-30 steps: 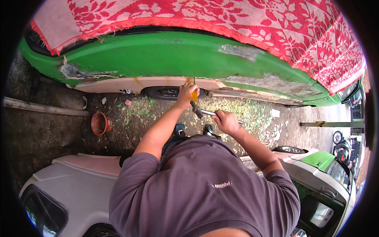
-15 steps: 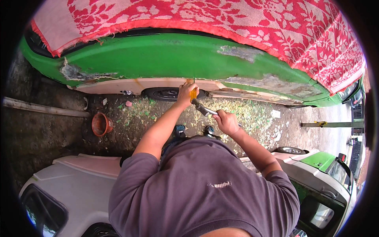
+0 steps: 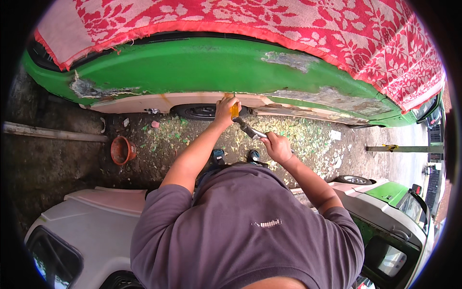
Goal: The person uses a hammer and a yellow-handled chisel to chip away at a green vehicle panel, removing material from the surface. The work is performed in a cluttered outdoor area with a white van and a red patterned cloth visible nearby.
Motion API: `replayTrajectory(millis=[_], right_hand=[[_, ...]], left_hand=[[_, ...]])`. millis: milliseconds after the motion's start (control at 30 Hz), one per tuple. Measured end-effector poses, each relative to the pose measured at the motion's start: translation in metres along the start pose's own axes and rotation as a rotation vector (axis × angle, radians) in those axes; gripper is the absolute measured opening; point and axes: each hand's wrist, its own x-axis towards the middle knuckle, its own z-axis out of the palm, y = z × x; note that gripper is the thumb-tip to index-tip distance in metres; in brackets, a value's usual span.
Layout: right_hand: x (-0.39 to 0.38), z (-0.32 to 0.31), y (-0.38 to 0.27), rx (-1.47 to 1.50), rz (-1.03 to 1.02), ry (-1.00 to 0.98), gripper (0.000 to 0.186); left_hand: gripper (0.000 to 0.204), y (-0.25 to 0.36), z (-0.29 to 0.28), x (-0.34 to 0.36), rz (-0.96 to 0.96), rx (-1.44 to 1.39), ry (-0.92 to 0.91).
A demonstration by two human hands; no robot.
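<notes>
My left hand (image 3: pixel 225 111) is closed on a yellow-handled tool (image 3: pixel 235 110), held upright against the lower edge of the green vehicle (image 3: pixel 192 62), where the paint changes to pale pink. My right hand (image 3: pixel 277 147) grips a metal hammer (image 3: pixel 257 134) whose head is at or very near the butt of the yellow handle. The tool's tip is too small to make out. Peeled, bare patches (image 3: pixel 288 60) show in the green paint, and a red floral cloth (image 3: pixel 231 14) covers the vehicle's upper part.
An orange pot (image 3: pixel 122 150) sits on the ground among paint chips (image 3: pixel 168 132). A long beam (image 3: pixel 53 130) lies at the left and a post (image 3: pixel 404 148) at the right. Behind me are white vehicle bodies (image 3: pixel 86 236), one with a green panel. A tyre (image 3: pixel 199 111) is under the green vehicle.
The hammer's head has come slightly up toward the yellow handle, and my right hand has shifted a little with it. My left hand keeps its hold. The view has shifted slightly.
</notes>
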Motion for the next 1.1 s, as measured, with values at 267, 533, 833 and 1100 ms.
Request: replayTrajectory(millis=[267,533,833,1100], right_hand=[[0.006,0.002,0.007,-0.047,0.095,0.006,0.027],[0.008,0.004,0.010,-0.047,0.080,0.004,0.031],[0.009,0.001,0.006,0.051,-0.160,-0.025,0.030],[0.009,-0.001,0.010,0.081,-0.192,0.002,0.031]], left_hand=[[0.011,-0.001,-0.001,-0.006,0.004,0.009,-0.023],[0.011,-0.003,-0.005,-0.002,0.009,0.060,-0.076],[0.013,-0.002,-0.004,-0.007,-0.072,-0.083,-0.157],[0.018,0.001,-0.013,0.000,-0.084,-0.131,-0.127]])
